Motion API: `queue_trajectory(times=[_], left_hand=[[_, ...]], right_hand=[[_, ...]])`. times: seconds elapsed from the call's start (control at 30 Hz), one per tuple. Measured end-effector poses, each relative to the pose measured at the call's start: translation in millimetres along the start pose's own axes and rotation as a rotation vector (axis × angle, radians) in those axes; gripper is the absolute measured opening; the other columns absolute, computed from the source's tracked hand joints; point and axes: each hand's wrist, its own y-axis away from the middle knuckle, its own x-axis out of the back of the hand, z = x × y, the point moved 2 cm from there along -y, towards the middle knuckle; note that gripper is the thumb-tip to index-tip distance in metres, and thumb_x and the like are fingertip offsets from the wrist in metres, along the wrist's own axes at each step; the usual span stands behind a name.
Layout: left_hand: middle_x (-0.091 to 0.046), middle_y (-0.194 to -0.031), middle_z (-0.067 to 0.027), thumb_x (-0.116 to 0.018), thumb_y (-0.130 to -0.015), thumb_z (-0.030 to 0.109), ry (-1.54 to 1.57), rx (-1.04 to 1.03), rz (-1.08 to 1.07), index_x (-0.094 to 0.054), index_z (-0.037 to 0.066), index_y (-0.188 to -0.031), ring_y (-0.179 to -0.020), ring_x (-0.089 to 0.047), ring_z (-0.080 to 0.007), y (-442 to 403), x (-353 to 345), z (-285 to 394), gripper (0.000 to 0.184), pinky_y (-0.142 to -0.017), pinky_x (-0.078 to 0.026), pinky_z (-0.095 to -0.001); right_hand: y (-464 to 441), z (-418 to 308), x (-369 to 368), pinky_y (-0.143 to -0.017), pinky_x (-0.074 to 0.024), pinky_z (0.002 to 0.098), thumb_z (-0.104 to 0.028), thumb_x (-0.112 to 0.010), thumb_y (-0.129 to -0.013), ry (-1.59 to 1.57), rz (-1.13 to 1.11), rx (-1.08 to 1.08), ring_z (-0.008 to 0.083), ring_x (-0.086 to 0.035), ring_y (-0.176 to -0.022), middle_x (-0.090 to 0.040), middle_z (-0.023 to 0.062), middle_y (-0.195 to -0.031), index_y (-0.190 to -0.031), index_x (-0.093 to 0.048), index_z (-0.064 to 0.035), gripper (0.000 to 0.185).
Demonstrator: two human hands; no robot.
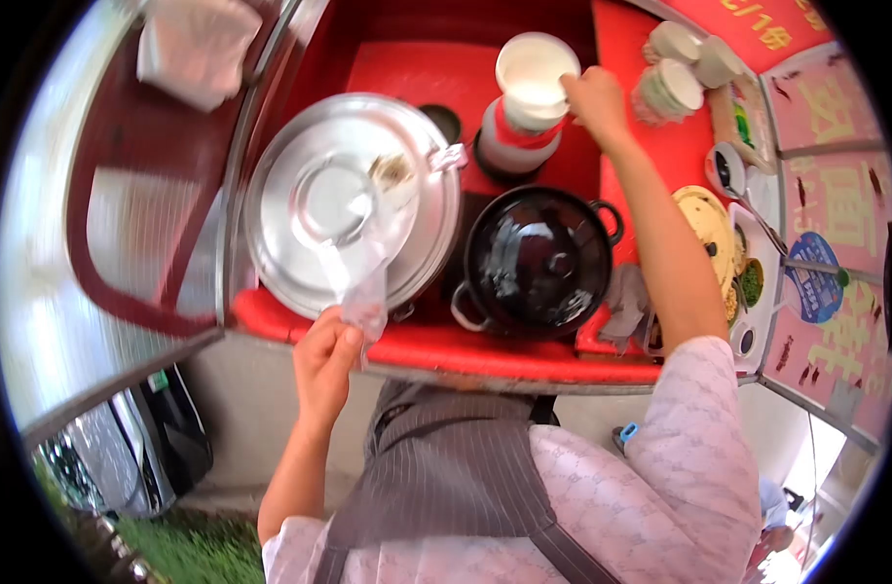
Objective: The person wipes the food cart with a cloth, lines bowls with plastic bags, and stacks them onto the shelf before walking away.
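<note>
My left hand is closed on a thin clear plastic bag, which hangs over the near edge of a large round metal lid. At the back, my right hand pinches the right rim of a white plastic tub. The tub sits above or on a red-and-white container; whether the two touch is hard to tell. Between my hands stands a black lidded pot with side handles.
Stacked paper cups stand at the back right. A pale round lid, a bowl with a spoon and small dishes of chopped greens line the right side. A grey cloth lies beside the pot.
</note>
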Motion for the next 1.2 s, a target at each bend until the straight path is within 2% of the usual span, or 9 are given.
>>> queue_trajectory(times=[0.13,0.3,0.4,0.5,0.63,0.77,0.93,1.07,1.2], left_hand=[[-0.068,-0.117,-0.0161,-0.051,-0.102,0.019,0.588,0.136,-0.040,-0.059,-0.001,-0.086,-0.097,-0.060,-0.0169,-2,8,0,0.027,-0.085,-0.046,-0.0290],[-0.066,-0.115,-0.0180,-0.050,-0.104,0.025,0.911,0.298,-0.240,-0.056,0.000,-0.093,-0.102,-0.063,-0.0227,-18,38,-19,0.028,-0.089,-0.051,-0.0339],[-0.051,-0.138,-0.0345,-0.043,-0.106,0.035,0.839,0.352,-0.319,-0.053,0.002,-0.096,-0.123,-0.056,-0.0502,-20,58,-4,0.036,-0.090,-0.056,-0.0539],[-0.051,-0.138,-0.0339,-0.040,-0.107,0.036,0.943,0.273,-0.368,-0.052,0.002,-0.107,-0.121,-0.058,-0.0500,-25,80,-4,0.036,-0.090,-0.056,-0.0533],[-0.050,-0.141,-0.0302,-0.037,-0.107,0.045,0.872,0.372,-0.312,-0.048,0.001,-0.132,-0.123,-0.057,-0.0470,-32,101,-10,0.052,-0.090,-0.057,-0.0518],[-0.048,-0.147,-0.0250,-0.038,-0.103,0.056,1.331,0.382,-0.264,-0.027,-0.002,-0.153,-0.128,-0.055,-0.0425,-28,108,-8,0.078,-0.103,-0.049,-0.0494],[-0.069,-0.116,-0.0074,-0.054,-0.104,0.022,0.922,0.315,-0.191,-0.064,0.002,-0.116,-0.108,-0.065,-0.0176,1,90,-60,0.025,-0.097,-0.050,-0.0363],[-0.068,-0.108,-0.0031,-0.050,-0.106,0.021,0.836,0.174,0.016,-0.064,0.003,-0.106,-0.099,-0.062,-0.0114,-6,89,-57,0.022,-0.090,-0.050,-0.0305],[-0.067,-0.096,-0.0016,-0.056,-0.104,0.022,0.719,0.047,0.076,-0.065,0.000,-0.101,-0.086,-0.060,-0.0074,-10,92,-64,0.023,-0.078,-0.049,-0.0249]], right_hand=[[90,-80,-23,-0.041,-0.0437,0.0239,-0.022,-0.058,-0.089,-0.367,-0.380,-0.018,0.0072,-0.054,-0.050,-0.068,0.0075,-0.071,-0.085,-0.067,0.0018,0.026],[190,-122,-96,-0.049,-0.0496,0.0289,-0.038,-0.062,-0.095,-0.578,-0.565,-0.177,0.0147,-0.061,-0.056,-0.068,0.0103,-0.073,-0.089,-0.069,0.0055,0.045],[240,-132,-101,-0.071,-0.0534,0.0298,-0.055,-0.050,-0.100,-0.832,-0.771,-0.335,0.0139,-0.065,-0.075,-0.071,0.0088,-0.089,-0.100,-0.069,0.0037,0.061],[294,-132,-92,-0.073,-0.0522,0.0268,-0.046,-0.061,-0.098,-1.176,-0.867,-0.475,0.0143,-0.065,-0.079,-0.070,0.0078,-0.089,-0.103,-0.069,0.0041,0.051],[339,-154,-77,-0.070,-0.0505,0.0253,-0.029,-0.067,-0.097,-0.839,-0.810,-0.206,0.0103,-0.062,-0.077,-0.069,0.0056,-0.088,-0.106,-0.067,0.0030,0.034],[363,-161,-95,-0.065,-0.0476,0.0246,-0.016,-0.065,-0.097,-0.811,-0.510,-0.202,0.0068,-0.058,-0.074,-0.066,0.0026,-0.084,-0.100,-0.064,0.0025,0.019],[384,-173,-110,-0.053,-0.0430,0.0226,-0.019,-0.066,-0.097,-0.667,-0.246,-0.181,0.0045,-0.052,-0.063,-0.062,0.0013,-0.078,-0.092,-0.060,0.0000,0.021],[400,-177,-119,-0.049,-0.0437,0.0234,-0.023,-0.067,-0.098,-1.165,-0.262,-0.394,0.0056,-0.053,-0.061,-0.058,0.0006,-0.074,-0.095,-0.059,-0.0005,0.024],[419,-184,-129,-0.048,-0.0459,0.0250,-0.020,-0.064,-0.099,-1.140,-0.239,-0.478,0.0061,-0.055,-0.058,-0.054,0.0000,-0.069,-0.093,-0.055,-0.0008,0.022]])
